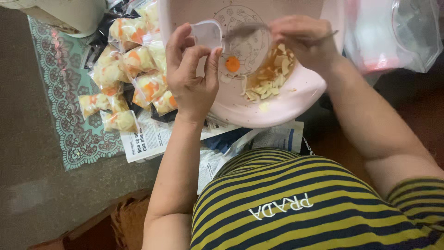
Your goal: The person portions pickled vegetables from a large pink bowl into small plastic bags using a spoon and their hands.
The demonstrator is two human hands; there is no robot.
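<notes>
Several filled bags [121,76] lie left of the basin [286,104]. Left hand [189,76] pinches a small clear bag [207,33] open over the basin's left rim. Bag looks thin, limp, likely slippery; best held at the mouth. Right hand [300,39] is closed on a spoon [247,30] above the pickles [270,76].

Floor [41,194]: grey, smooth, dull sheen, left of and below the left hand
Mat [60,106]: teal, pale lace-like pattern, flat on the floor, left of the left hand
Newspaper sheets [152,139]: spread just under the left wrist, overlapping the mat's edge
Darker reddish-brown surface [397,111]: right of the right hand
Light: soft, even, no hard shadows
</notes>
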